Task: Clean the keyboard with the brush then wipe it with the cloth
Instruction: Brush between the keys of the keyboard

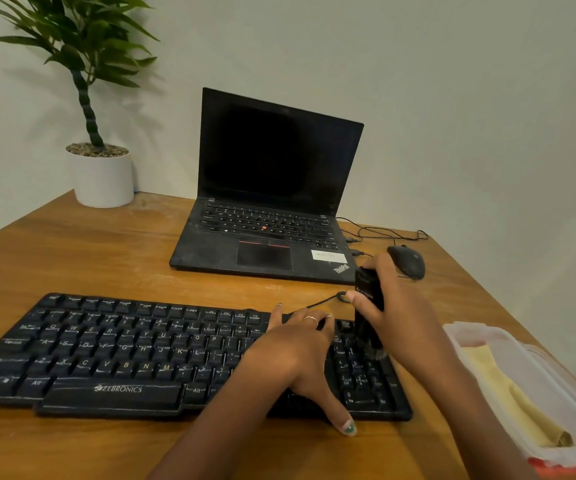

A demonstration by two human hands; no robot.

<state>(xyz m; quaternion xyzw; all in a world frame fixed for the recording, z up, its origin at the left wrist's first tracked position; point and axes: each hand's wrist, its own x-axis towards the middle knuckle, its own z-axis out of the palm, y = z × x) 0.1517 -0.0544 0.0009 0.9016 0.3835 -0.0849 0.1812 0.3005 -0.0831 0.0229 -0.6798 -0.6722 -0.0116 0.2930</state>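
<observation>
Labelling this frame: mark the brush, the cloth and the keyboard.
brush [368, 299], head view, black handle.
cloth [508, 393], head view, yellow fold inside the container.
keyboard [117, 355], head view, letter keys.

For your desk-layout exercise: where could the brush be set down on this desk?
Bare wood lies between the white plant pot, black laptop and black keyboard. The right side is crowded: black mouse, clear plastic box.

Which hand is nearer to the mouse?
Right. The right hand holds the brush just in front of the mouse; the left hand rests on the keyboard, farther away.
</observation>
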